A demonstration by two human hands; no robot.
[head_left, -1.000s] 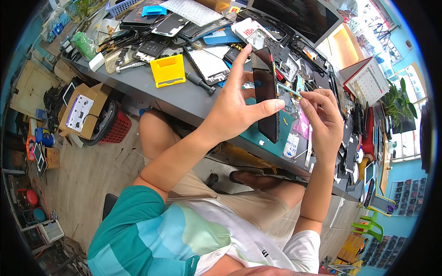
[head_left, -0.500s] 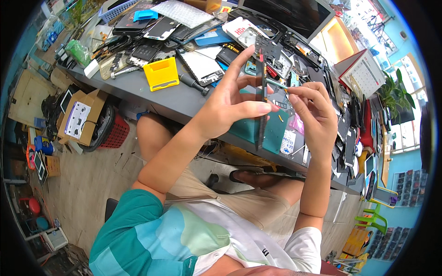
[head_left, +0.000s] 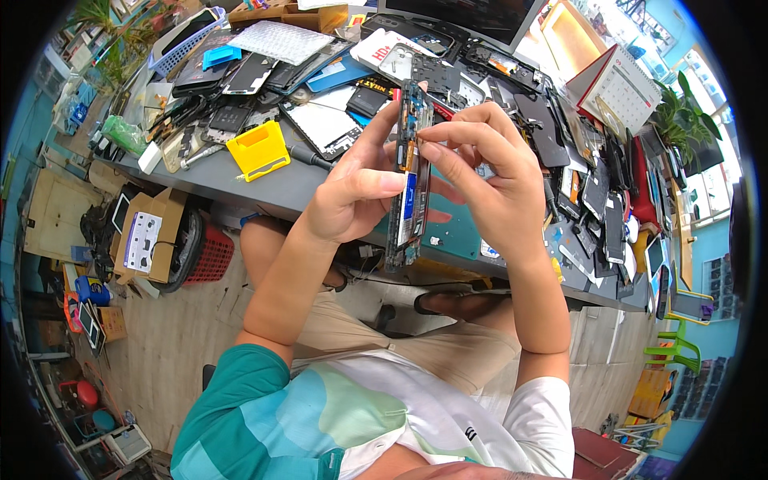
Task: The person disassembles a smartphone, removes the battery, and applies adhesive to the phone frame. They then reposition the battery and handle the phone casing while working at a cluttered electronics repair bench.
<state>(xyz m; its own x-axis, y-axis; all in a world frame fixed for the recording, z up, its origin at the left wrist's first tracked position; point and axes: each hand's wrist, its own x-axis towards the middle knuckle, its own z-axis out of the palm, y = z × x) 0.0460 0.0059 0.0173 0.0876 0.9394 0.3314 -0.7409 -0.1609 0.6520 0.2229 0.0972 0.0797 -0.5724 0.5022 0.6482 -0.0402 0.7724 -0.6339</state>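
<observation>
Upright in front of me, an opened smartphone (head_left: 411, 196) shows its inner side, with circuit parts at the top and a blue-labelled battery below. My left hand (head_left: 344, 196) grips it by the edges, the thumb lying along the near side. My right hand (head_left: 492, 188) is closed in a pinch against the phone's upper right edge; whatever the fingertips hold is hidden. Under the phone lies a green work mat (head_left: 456, 234) on the grey desk (head_left: 240, 188).
A yellow phone stand (head_left: 258, 152) and a dark-handled tool (head_left: 308, 156) lie to the left. Phone parts and screens crowd the desk behind, below a monitor (head_left: 480, 20). A desk calendar (head_left: 620, 92) stands at right. An open cardboard box (head_left: 148, 232) sits low at left.
The phone has turned from edge-on to show its inside and has moved left. My right hand has come in against it. The thin pale tool seen in my right fingers no longer shows.
</observation>
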